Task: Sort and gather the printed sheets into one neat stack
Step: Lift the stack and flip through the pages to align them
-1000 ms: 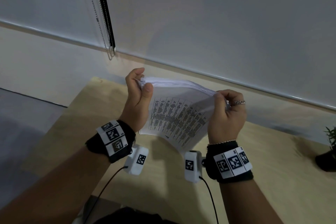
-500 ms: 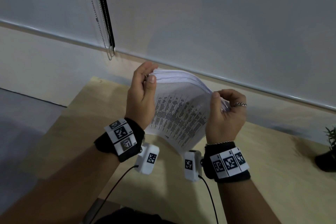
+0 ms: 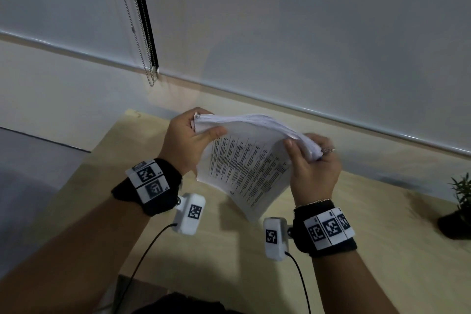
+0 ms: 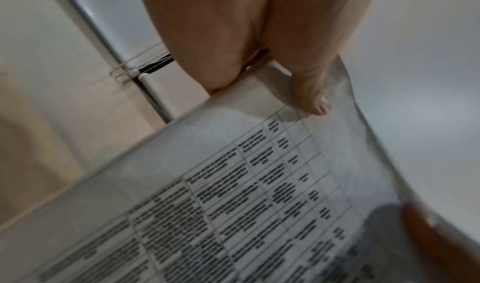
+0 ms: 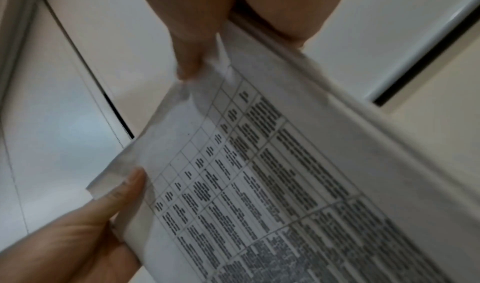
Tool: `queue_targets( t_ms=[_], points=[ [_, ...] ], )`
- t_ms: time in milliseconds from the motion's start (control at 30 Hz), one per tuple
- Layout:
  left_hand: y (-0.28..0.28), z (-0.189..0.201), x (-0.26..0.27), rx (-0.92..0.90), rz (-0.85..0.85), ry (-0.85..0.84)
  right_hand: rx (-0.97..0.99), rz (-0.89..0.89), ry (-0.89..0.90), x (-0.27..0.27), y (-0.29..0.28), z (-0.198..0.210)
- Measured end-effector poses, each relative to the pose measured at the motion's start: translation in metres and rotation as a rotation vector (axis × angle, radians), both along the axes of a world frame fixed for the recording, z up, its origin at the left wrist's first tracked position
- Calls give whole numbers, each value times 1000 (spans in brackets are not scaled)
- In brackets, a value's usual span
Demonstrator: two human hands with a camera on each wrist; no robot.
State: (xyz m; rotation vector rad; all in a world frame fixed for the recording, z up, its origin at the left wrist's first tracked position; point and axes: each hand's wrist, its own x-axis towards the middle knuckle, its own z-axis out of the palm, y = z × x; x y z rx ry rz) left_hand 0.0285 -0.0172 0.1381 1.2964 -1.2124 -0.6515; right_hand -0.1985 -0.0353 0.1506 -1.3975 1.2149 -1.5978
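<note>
up above the wooden table [image 3: 382, 250], both hands hold the stack of printed sheets [image 3: 244, 168] in the air. the left hand [image 3: 186, 143] pinches its far left corner, thumb on the printed top page. the right hand [image 3: 313, 171] grasps the right edge, fingers curled behind. a small potted plant [image 3: 458, 206] sits far right on the table.

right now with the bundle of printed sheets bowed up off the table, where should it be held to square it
Hold the printed sheets by the two short ends, coming in from either side, thumbs on the printed face. That is where the left hand and right hand grip now. The sheet edges are fanned and uneven along the arched top, so the lower corner hanging over the wooden table is probably best tapped down there.
</note>
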Motion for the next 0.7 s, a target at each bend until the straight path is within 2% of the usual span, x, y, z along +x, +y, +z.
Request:
queue_targets(
  t_ms=[167,267,433,533,700],
  points=[
    [10,9,-2,-57,-20,-64,-43,-19,-5,-12,-1,3],
    [15,-4,-3,36,-124,32,27,48,-91,-14,2,-5],
    [13,-7,-8,-19,-42,22,0,-27,-83,1,0,-4],
    [11,-4,-10,-66,-16,82,-3,-102,-126,4,-5,-2],
    [11,0,-21,-151,170,100,-5,-45,-119,7,-6,1]
  ],
)
